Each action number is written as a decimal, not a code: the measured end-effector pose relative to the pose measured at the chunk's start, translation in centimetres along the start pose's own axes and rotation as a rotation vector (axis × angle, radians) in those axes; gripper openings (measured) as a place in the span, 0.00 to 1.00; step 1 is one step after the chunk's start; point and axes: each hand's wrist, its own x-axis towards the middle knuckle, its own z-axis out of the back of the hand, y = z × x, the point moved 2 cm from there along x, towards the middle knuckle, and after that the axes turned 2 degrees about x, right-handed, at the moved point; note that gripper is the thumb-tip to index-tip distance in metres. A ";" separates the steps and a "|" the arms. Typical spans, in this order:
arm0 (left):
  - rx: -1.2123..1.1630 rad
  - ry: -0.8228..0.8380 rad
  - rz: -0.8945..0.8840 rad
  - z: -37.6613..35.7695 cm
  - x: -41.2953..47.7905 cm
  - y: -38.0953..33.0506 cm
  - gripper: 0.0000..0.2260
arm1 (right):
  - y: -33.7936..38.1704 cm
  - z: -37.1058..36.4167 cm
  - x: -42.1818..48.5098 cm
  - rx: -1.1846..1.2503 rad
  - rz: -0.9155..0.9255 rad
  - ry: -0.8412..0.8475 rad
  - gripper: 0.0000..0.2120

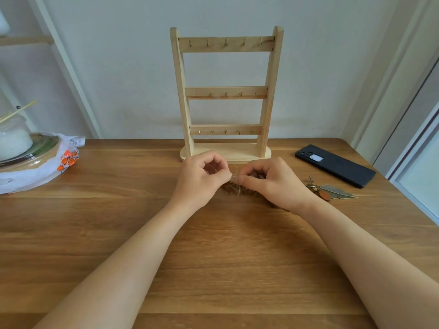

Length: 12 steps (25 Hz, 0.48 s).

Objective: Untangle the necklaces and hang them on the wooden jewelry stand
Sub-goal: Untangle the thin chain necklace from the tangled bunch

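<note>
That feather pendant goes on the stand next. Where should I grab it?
Likely pinch the ring cluster at the left end of the feather pendant, coming from above: it sticks up, while the feather lies flat on the table.

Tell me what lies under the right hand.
A brown necklace lies on the wooden table beneath the right hand. One end shows in the gap toward the left hand. The palm covers the rest, so its full run cannot be seen.
</note>
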 end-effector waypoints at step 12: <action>-0.065 0.049 0.022 0.3 0.5 0.8 0.03 | 0.2 0.6 -0.1 0.015 -0.035 -0.043 0.05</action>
